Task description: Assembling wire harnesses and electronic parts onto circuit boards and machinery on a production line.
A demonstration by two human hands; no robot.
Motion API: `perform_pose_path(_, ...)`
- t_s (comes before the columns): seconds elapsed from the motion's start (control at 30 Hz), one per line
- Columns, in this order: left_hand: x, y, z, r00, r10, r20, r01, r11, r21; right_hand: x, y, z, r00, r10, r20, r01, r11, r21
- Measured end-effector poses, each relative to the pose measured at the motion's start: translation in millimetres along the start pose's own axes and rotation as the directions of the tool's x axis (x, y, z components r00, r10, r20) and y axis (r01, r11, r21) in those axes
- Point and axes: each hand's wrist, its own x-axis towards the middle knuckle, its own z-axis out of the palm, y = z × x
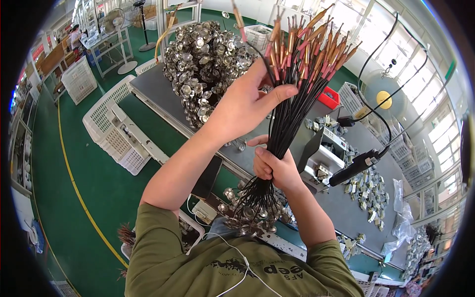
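A thick bundle of black wires (287, 119) stands upright before me, its copper-coloured tips with pink sleeves spread at the top. Round the lower part of the bundle my right hand (275, 166) is wrapped. Higher up, my left hand (255, 99) curls at the bundle's left side, thumb across the wires; some of its fingers are hidden behind. One separate wire with a copper tip (239, 21) leans out to the left above that hand. Below my right hand the wires fan out toward round metal caps (252, 218) near my lap.
A tall heap of shiny metal caps (203, 64) rests on the grey table (158, 94). To the right are a metal device (324, 153), a hanging black power tool (354, 168), small metal parts (368, 193) and a red bin (328, 98). White crates (111, 123) stand at left.
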Motion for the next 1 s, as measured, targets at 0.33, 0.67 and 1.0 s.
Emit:
perform_pose_path(0.33, 5, 5, 26, 0.998, -0.024, -0.057, 0.023, 1.000, -0.012, 14, 20, 15, 0.925, -0.200, -0.323, 0.049, 0.906, -0.421)
perform_pose_path(0.67, 5, 10, 20, 0.982, -0.091, 0.164, 0.179, 0.719, -0.671, -3, 0, 2, 0.993, -0.117, -0.017, 0.099, 0.898, -0.428)
perform_pose_path(1.0, 35, -15, -4, 0.952, -0.256, 0.168, 0.305, 0.829, -0.468, 22, -19, 11, 0.998, -0.069, -0.013, 0.068, 0.991, -0.113)
